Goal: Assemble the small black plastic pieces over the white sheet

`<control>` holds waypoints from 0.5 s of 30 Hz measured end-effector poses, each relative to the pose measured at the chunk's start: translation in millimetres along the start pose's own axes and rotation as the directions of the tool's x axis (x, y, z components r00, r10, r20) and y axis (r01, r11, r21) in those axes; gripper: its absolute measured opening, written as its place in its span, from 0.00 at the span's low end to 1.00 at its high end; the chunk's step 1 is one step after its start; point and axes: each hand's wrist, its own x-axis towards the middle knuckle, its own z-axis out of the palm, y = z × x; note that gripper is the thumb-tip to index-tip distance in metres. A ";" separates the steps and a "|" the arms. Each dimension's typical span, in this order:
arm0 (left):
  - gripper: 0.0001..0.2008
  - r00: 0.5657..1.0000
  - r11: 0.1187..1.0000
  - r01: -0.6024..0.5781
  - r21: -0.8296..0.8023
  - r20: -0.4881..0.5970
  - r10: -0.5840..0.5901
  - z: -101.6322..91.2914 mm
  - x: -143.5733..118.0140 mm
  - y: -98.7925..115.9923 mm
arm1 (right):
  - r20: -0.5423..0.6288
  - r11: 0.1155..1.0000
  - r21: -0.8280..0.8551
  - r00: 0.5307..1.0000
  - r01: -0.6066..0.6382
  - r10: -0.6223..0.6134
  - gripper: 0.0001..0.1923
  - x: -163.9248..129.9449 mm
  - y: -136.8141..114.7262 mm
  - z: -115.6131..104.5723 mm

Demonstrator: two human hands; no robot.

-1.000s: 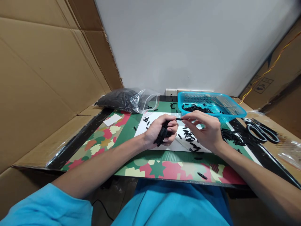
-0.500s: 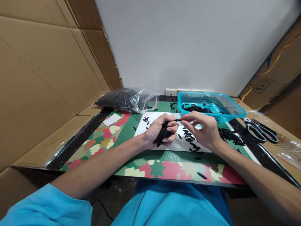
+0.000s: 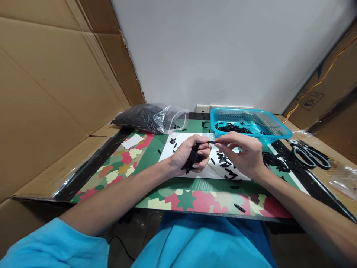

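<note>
Two hands are in view, both over one white sheet [image 3: 208,169] on the worktop [image 3: 178,197]. The left hand [image 3: 187,155] is curled shut around one bundle of small black pieces [image 3: 192,160], which sticks out below the fingers. The right hand [image 3: 245,154] pinches one single black piece [image 3: 212,142] between thumb and forefinger; the piece lies level, and its far end meets the left hand's fingertips [image 3: 205,143]. It is held above the sheet, between the two hands.

Loose black pieces [image 3: 227,165] lie scattered on the sheet under and just beside the right hand; too many overlap for an exact count. One stray black piece [image 3: 240,208] lies on the patterned mat nearer the person than the right hand.

Beyond the right hand stands one blue basket [image 3: 275,128], with a layer of black pieces [image 3: 232,128] inside it. Beyond the left hand lies one clear plastic bag [image 3: 149,118] filled with black pieces, its mouth turned toward the basket. One pair of scissors [image 3: 308,154], black-handled, lies well to the outer side of the right hand. One small white card [image 3: 133,141] lies to the outer side of the left hand. Cardboard panels [image 3: 55,93] flank the worktop on both sides.
</note>
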 end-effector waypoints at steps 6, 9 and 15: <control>0.16 1.000 1.000 0.003 -0.013 -0.022 -0.003 2.6 -0.6 0.6 | 0.024 1.000 -0.005 0.999 -0.029 0.029 0.05 -0.6 1.9 -0.5; 0.16 1.000 1.000 0.004 -0.016 -0.019 -0.004 2.1 -0.2 0.6 | 0.036 0.999 -0.008 0.998 -0.043 0.043 0.06 -0.3 1.2 -0.8; 0.16 1.000 1.000 -0.007 -0.018 -0.005 0.007 0.3 0.8 0.8 | 0.022 0.999 -0.010 0.999 -0.035 0.035 0.06 0.2 0.0 -0.7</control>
